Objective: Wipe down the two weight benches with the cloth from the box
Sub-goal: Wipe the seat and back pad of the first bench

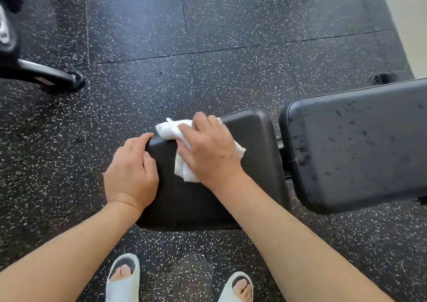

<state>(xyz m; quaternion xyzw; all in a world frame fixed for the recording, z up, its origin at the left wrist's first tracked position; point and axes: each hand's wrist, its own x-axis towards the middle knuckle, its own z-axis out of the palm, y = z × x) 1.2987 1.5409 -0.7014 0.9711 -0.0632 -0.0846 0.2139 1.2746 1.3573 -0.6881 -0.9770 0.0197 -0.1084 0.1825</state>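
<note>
Head: right hand [209, 150] presses cloth [182, 170] on bench [251, 153].

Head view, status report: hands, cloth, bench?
Right hand presses cloth on seat pad. Left hand grips pad's edge. Back pad spotted. Nothing in the way.

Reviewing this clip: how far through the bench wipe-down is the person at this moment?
Done: the white cloth is out and in use. In hand: the right hand presses it onto the black padded seat pad, while the left hand grips the pad's corner. Left: the adjoining black back pad shows dark spots, and no second bench is identifiable in view.
</note>
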